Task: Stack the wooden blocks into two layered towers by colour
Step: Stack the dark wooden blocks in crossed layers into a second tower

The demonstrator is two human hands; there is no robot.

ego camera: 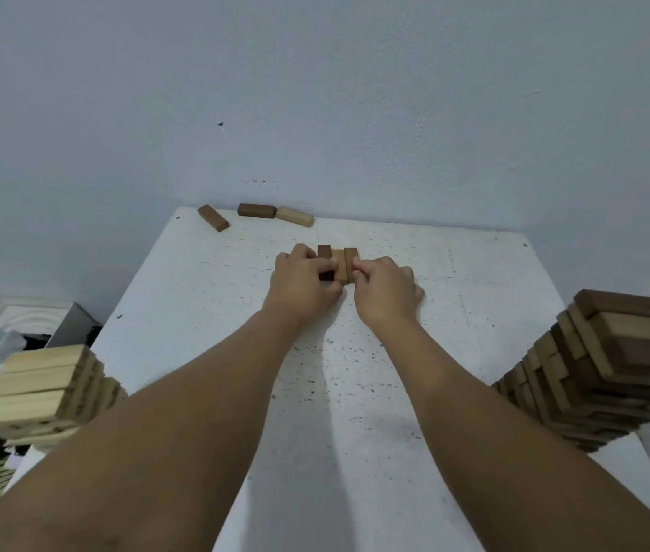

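Three brown blocks (338,264) side by side at table (474,272) middle, both hands squeezing them into row. Left hand (302,281) fingers curled on left block, right hand (386,288) fingers curled on right block, probably pinching. Next: lift row together, carry to dark tower (610,372) at right. Light tower (44,388) at left. No containers.

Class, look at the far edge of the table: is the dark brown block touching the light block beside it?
Touching. The head view shows the dark brown block end to end with the light block, no gap visible.
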